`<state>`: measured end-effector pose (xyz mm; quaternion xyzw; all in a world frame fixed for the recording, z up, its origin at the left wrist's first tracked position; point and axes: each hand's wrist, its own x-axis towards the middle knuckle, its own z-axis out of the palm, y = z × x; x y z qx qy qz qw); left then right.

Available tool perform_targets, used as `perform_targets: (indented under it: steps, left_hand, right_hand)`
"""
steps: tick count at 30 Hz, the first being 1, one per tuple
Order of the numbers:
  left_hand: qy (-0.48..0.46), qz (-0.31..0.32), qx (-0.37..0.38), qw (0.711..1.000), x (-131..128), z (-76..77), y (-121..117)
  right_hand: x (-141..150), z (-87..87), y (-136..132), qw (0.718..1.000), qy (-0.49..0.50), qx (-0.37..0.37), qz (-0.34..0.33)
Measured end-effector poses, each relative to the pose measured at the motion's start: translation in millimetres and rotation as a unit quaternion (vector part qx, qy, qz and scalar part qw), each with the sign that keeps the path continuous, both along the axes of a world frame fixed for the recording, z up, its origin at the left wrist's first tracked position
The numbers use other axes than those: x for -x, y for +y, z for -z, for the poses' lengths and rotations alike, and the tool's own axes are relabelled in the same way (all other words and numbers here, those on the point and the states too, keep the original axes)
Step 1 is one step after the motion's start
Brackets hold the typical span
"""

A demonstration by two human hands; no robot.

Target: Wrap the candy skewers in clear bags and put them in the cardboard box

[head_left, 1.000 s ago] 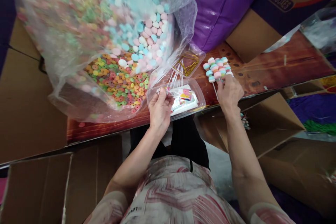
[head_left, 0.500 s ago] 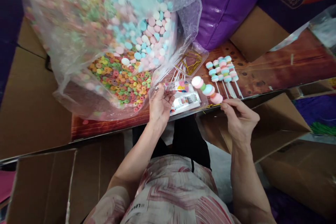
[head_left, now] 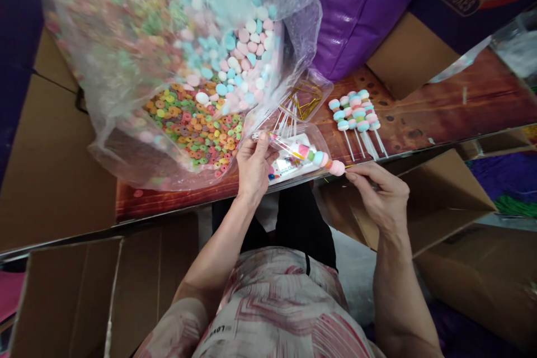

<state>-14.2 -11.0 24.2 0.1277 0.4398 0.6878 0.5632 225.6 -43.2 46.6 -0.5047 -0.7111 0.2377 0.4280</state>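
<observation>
My left hand (head_left: pixel 253 170) is closed on the end of a small clear printed bag (head_left: pixel 289 146). My right hand (head_left: pixel 382 190) pinches the stick of a marshmallow skewer (head_left: pixel 336 168), which carries pink, white and blue marshmallows with coloured rings between them. The far part of the skewer lies inside the bag, while its pink end nearest my right fingers seems to be outside. Beneath them is a clear tray (head_left: pixel 323 137) with white printed packaging. Several finished skewers (head_left: pixel 356 112) lie side by side to the right on the wood-patterned table (head_left: pixel 453 95).
A large clear plastic sack (head_left: pixel 113 117) holds marshmallows (head_left: pixel 247 47) and fruit-coloured rings (head_left: pixel 197 128) at the left. White sticks (head_left: pixel 286 121) and gold ties (head_left: pixel 308 102) lie behind my hands. A purple bag (head_left: pixel 356 11) and cardboard boxes (head_left: pixel 406 56) stand behind; open boxes (head_left: pixel 444 196) sit below the table edge.
My right hand has moved slightly left and down, bringing the skewer from beside the small bag to partly inside it. My left hand keeps hold of the bag.
</observation>
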Motion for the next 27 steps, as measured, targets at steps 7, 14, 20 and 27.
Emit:
perform_targets:
  steps: [7, 14, 20, 27]
  left_hand:
    - [0.021, -0.01, -0.013, 1.0, -10.0, 2.1, -4.0]
    - [-0.012, 0.0, 0.003, 1.0, -13.4, -1.3, -5.7]
    - [-0.025, 0.025, -0.018, 0.999, -19.3, 2.0, -9.0]
    - [-0.032, 0.048, -0.015, 0.998, -22.8, -0.6, -9.8]
  right_hand:
    - [20.4, 11.0, -3.8, 0.999, 0.015, 0.035, 0.021]
    - [28.7, 13.2, -4.4, 0.999, -0.042, -0.026, -0.008]
    - [38.2, 16.4, -8.9, 0.997, -0.052, -0.051, -0.01]
    - [45.4, 12.8, -15.6, 0.998, 0.004, 0.057, -0.011]
